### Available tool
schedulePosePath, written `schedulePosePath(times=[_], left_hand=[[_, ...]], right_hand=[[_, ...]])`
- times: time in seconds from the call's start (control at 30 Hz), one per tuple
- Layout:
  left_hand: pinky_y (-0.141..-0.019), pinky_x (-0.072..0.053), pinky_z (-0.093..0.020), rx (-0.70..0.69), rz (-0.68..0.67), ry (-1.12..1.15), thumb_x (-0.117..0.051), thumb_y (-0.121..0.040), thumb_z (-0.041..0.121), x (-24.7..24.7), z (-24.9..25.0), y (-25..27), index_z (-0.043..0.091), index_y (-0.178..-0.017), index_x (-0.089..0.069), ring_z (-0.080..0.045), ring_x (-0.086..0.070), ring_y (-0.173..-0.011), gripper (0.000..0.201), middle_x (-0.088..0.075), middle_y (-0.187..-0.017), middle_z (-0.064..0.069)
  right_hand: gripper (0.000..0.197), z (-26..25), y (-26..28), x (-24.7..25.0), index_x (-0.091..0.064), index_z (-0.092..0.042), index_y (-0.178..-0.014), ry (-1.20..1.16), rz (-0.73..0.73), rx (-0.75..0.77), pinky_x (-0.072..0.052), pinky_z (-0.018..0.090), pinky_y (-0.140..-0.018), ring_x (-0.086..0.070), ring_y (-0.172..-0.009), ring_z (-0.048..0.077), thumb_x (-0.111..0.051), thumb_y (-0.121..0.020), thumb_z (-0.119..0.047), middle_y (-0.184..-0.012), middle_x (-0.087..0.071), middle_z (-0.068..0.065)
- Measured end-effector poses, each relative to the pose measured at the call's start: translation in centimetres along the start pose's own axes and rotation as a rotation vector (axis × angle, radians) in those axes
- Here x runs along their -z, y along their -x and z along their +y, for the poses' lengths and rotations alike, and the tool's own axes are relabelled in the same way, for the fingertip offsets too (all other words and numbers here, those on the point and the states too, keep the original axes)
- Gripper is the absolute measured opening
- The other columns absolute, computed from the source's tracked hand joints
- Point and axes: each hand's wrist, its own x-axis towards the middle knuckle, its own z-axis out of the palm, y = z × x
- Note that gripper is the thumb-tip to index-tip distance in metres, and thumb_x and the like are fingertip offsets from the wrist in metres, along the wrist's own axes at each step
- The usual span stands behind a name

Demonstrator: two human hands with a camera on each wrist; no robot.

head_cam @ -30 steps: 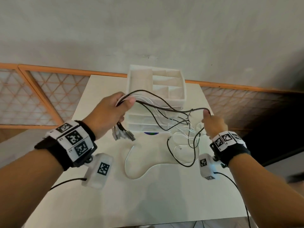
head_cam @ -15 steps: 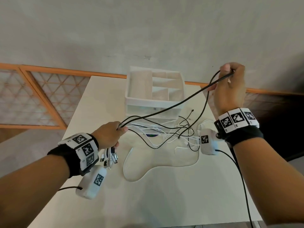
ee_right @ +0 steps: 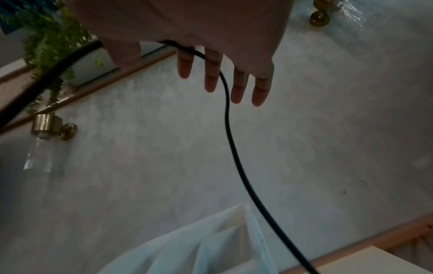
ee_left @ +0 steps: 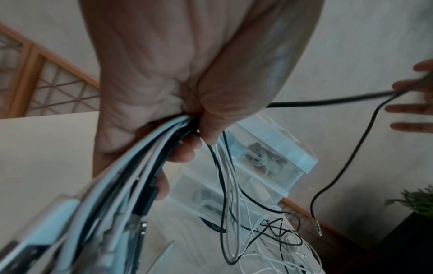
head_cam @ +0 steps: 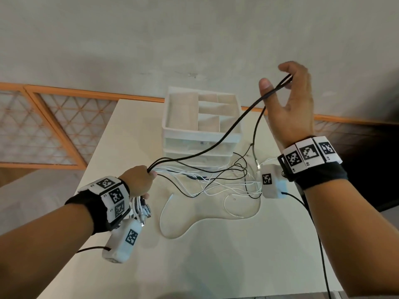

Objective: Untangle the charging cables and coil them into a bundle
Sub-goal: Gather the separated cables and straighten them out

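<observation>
My left hand (head_cam: pixel 138 180) grips a bunch of black and white charging cables (ee_left: pixel 150 166) just above the table, their plug ends (head_cam: pixel 143 209) hanging below the fist. From that fist a black cable (head_cam: pixel 216 145) rises to my right hand (head_cam: pixel 289 113), held high at the right. This hand has its fingers spread and straight, and the black cable (ee_right: pixel 230 148) only lies across the thumb and palm. Its free end (ee_left: pixel 318 232) dangles down. The other cables lie in a loose tangle (head_cam: pixel 226 180) on the table between my hands.
A white drawer organiser (head_cam: pixel 201 117) with open top compartments stands at the back of the white table (head_cam: pixel 194 255), right behind the tangle. A grey wall with an orange-framed lattice is beyond. A green plant (ee_right: pixel 46 37) is off to the right.
My right hand lifted the black cable up and to the right out of the tangle, then opened its fingers. My left hand dropped lower and nearer with its bunch.
</observation>
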Motion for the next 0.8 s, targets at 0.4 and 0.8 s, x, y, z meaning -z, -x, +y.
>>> schedulePosePath(times=[0.4, 0.8], left_hand=[[-0.058, -0.041, -0.03, -0.206, -0.009, 0.333, -0.052, -0.101, 0.021, 1.0, -0.1, 1.6, 0.006, -0.085, -0.053, -0.023, -0.064, -0.068, 0.022, -0.054, -0.075, -0.008], [-0.058, -0.026, -0.03, -0.593, -0.146, 0.415, -0.058, -0.082, 0.03, 0.8, 8.1, 6.8, 0.005, -0.078, -0.063, -0.011, -0.034, -0.057, 0.026, -0.039, -0.057, 0.012]], right_hand=[[0.044, 12.0, 6.0, -1.1, -0.057, -0.045, -0.106, 0.195, -0.739, -0.553, -0.048, 0.038, -0.1, -0.062, -0.116, 0.028, -0.072, -0.077, -0.016, -0.137, -0.06, 0.006], [0.019, 0.1, 11.4, -6.2, -0.066, -0.028, -0.097, 0.041, -1.063, -0.382, -0.052, 0.026, -0.049, -0.057, -0.039, 0.009, -0.074, -0.086, -0.041, -0.053, -0.064, -0.007]])
